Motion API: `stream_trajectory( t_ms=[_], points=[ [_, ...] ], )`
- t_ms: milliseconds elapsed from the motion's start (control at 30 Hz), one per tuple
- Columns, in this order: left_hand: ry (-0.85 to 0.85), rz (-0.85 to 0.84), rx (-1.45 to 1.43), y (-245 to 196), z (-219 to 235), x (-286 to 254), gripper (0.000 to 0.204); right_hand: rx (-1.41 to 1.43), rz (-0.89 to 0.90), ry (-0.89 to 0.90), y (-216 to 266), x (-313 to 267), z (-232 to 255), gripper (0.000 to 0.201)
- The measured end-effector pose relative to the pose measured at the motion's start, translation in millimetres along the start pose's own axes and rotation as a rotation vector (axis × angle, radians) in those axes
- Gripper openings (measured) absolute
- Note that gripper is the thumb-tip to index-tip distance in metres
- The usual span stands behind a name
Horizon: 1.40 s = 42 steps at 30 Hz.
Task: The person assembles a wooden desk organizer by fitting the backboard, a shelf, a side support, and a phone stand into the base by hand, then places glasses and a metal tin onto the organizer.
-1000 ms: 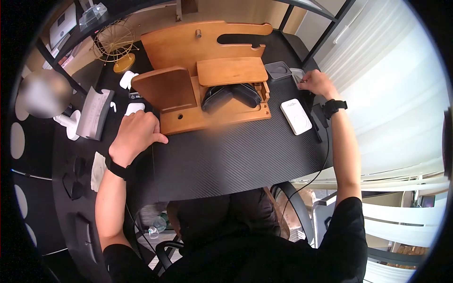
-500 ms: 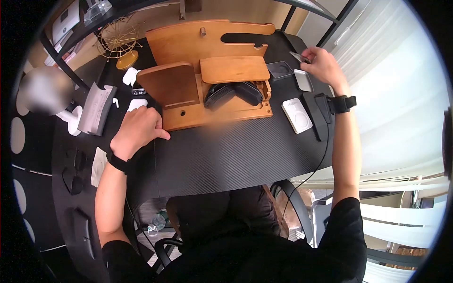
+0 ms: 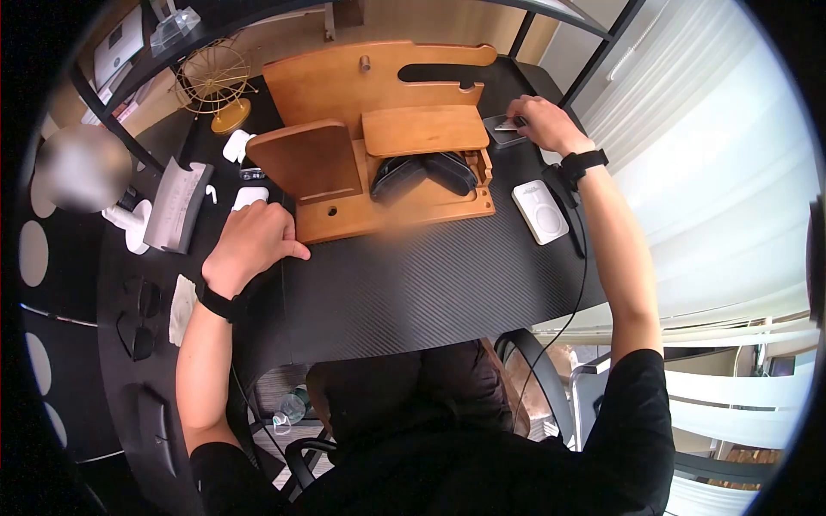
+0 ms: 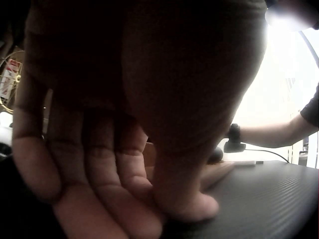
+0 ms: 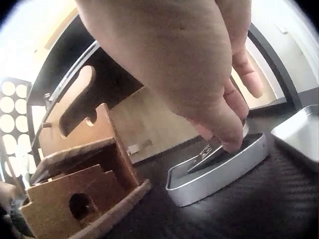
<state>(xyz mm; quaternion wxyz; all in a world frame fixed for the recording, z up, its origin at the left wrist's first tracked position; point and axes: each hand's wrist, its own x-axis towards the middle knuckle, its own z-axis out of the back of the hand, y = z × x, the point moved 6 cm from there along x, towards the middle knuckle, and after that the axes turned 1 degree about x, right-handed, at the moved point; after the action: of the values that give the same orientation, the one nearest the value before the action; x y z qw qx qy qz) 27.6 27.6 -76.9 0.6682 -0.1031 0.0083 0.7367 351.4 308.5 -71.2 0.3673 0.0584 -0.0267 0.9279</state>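
My right hand (image 3: pixel 551 126) is at the back right of the desk. It pinches a small flat silver metal tool (image 5: pixel 203 158) with lettering, tilted down into a shallow metal tin (image 5: pixel 224 172). Part of the tool is hidden by the fingers. A second shallow tray (image 5: pixel 303 132) lies beside the tin in the right wrist view. On the left, my left hand (image 3: pixel 249 245) rests at the front left corner of a wooden desk stand (image 3: pixel 396 225), thumb close to its edge. The left wrist view shows its fingers (image 4: pixel 94 209) pointing down, loosely bent, holding nothing.
Folded black items (image 3: pixel 447 172) sit in the stand. A white charger block (image 3: pixel 542 213) lies right of it. Left are a white earbud case (image 3: pixel 249 196), a grey card-like holder (image 3: pixel 176 206), sunglasses (image 3: pixel 138 322) and a gold wheel ornament (image 3: pixel 215 77). Shelf legs rise behind.
My right hand lifted the silver tool away from the second tray, then moved left and lowered it into the tin. The left hand has stayed in place.
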Motion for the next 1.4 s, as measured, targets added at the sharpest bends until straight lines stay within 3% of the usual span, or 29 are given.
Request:
stream_trajectory(
  t_ms=[133,233,333,433,533,733,967,1133,1400],
  points=[
    [0.005,0.013,-0.001,0,0,0,0.036,0.016,-0.078,0.075,3,2,-1,0.033],
    [0.035,0.027,-0.018,0,1,0,0.036,0.099,0.037,-0.025,4,0,3,0.034],
    [0.013,0.012,-0.003,-1,1,0,0.036,0.251,-0.053,-0.018,2,-2,8,0.031],
    [0.02,0.014,-0.008,-1,2,0,0.036,0.206,0.015,-0.007,3,-2,4,0.025],
    [0.023,0.019,-0.018,0,1,0,0.035,0.235,-0.045,0.026,2,0,1,0.021],
    [-0.023,-0.037,0.002,1,-1,0,0.035,0.331,0.023,0.14,7,-1,3,0.027],
    [-0.024,-0.046,0.002,2,-2,1,0.036,0.361,0.086,0.105,2,0,-9,0.032],
    [0.018,0.025,-0.025,0,-1,1,0.039,0.382,0.002,0.16,2,-4,-7,0.031],
    [-0.006,-0.006,-0.016,0,-1,0,0.039,0.415,-0.083,0.099,-6,-3,-7,0.031]
  ],
)
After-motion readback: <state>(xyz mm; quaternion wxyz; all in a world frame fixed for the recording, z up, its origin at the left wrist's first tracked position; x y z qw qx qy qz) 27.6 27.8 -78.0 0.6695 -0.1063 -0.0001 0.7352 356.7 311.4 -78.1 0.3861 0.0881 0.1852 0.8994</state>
